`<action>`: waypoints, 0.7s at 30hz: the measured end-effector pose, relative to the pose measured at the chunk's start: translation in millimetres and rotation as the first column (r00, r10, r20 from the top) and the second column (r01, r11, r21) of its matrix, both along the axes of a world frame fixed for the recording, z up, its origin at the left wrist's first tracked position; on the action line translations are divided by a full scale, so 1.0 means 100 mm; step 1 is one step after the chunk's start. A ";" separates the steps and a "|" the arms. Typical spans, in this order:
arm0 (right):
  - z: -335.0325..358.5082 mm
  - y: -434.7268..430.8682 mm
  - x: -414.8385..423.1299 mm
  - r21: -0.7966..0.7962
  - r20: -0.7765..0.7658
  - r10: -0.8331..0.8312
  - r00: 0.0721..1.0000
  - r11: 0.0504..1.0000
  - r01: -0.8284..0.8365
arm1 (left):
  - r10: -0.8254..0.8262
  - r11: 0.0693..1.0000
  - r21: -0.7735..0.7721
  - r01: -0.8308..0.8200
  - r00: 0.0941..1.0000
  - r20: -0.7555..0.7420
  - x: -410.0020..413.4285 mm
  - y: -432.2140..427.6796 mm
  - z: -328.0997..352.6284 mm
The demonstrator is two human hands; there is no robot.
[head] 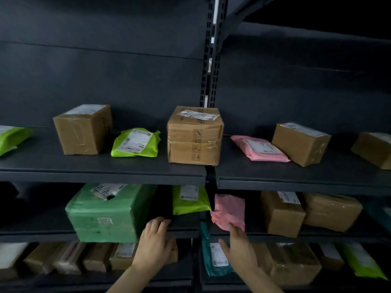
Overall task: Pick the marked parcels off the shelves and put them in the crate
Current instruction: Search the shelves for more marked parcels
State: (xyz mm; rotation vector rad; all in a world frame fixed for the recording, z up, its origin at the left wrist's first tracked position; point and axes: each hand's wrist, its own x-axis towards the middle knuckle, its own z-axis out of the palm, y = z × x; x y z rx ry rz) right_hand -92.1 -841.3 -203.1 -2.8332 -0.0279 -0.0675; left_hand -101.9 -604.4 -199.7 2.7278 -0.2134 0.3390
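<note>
My right hand point(239, 248) reaches up to the middle shelf, its straight fingers touching the lower corner of a crumpled pink mailer point(229, 210), thumb spread apart. My left hand point(154, 244) lies at the front edge of the same shelf point(42, 232), with its fingertips in the dark gap between a large green wrapped box point(103, 216) and a lime-green mailer point(189, 200). It holds nothing that I can see. No crate is in view, and I cannot make out which parcels are marked.
The upper shelf point(101, 175) carries several brown boxes, a lime mailer point(135, 143) and a pink mailer point(261, 148). Brown boxes point(282, 214) stand right of my right hand. The bottom shelf holds small boxes, a teal mailer point(214, 253) and a lime bag. A slotted upright point(211, 60) divides the bays.
</note>
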 end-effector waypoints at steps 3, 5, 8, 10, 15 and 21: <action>-0.02 -0.30 -0.04 -0.057 0.010 0.003 1.000 0.998 -0.002 | 0.040 0.999 -0.031 -0.044 0.993 -0.109 0.03 -0.31 -0.21; 0.05 -0.43 -0.06 -0.097 0.042 0.021 0.999 0.995 -0.017 | 0.066 0.998 -0.009 -0.068 0.986 -0.155 0.06 -0.45 -0.29; 0.12 -0.54 -0.02 -0.180 0.056 0.003 0.998 0.984 0.007 | 0.103 0.994 0.044 -0.096 0.972 -0.209 0.23 -0.56 -0.35; 0.09 -0.59 0.04 -0.163 0.071 0.001 0.997 0.987 0.011 | 0.114 0.992 0.074 -0.100 0.966 -0.231 0.38 -0.59 -0.37; -0.15 -0.65 0.33 -0.093 0.087 0.049 0.995 0.995 -0.040 | 0.213 0.977 0.039 -0.211 0.929 -0.303 0.86 -0.64 -0.47; -0.46 -0.62 0.74 -0.068 0.058 0.025 0.998 0.997 -0.021 | 0.354 0.922 -0.002 -0.386 0.847 -0.398 1.32 -0.50 -0.65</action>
